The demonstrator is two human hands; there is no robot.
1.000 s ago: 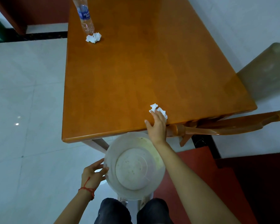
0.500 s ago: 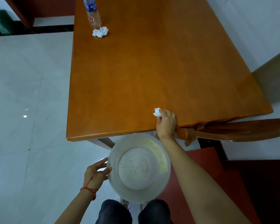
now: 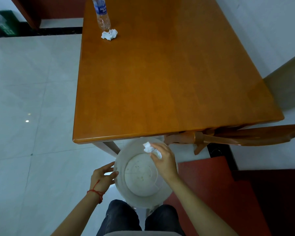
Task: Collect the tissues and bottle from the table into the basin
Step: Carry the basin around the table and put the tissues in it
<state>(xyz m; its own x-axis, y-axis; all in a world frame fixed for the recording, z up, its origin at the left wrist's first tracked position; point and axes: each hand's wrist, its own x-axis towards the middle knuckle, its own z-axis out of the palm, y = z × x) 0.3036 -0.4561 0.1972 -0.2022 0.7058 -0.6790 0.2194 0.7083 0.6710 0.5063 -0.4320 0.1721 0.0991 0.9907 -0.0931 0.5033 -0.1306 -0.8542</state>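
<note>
A glossy orange-brown wooden table [image 3: 169, 79] stands on pale, reflective floor tiles [image 3: 29, 86], a wooden chair [image 3: 242, 135] tucked beside it.

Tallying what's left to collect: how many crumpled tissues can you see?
2: one tissue in the right hand over the basin, at; another on the table beside the bottle.

"aqua", partly legible, on the bottle [image 3: 102, 13] label

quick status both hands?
Left hand: closed on the rim of the translucent white plastic basin.
Right hand: fingers pinching a crumpled white tissue above the basin.
</note>
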